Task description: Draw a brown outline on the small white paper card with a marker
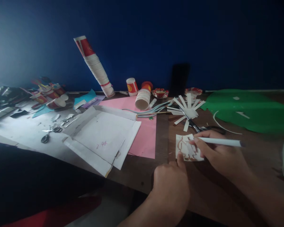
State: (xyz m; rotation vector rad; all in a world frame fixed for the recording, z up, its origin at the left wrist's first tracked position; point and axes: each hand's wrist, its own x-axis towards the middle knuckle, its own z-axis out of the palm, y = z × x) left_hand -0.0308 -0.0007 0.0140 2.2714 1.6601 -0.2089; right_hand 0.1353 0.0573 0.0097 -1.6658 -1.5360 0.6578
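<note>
On the brown table lies a small piece of white paper with a brown outline drawn on it. My left hand has its fingers mostly curled, and its index fingertip holds down the paper's near edge. A white marker pen is gripped in my right hand, with the pen's tip end over the drawing. Dark-handled scissors lie just beyond the paper, their blades over a white paper cutout with several radiating strips.
A shallow white paper tray overlaps pink paper at left. A tilted stack of paper cups leans by the blue wall. Green sheet lies at right. Small scissors and several decorated cups are far left.
</note>
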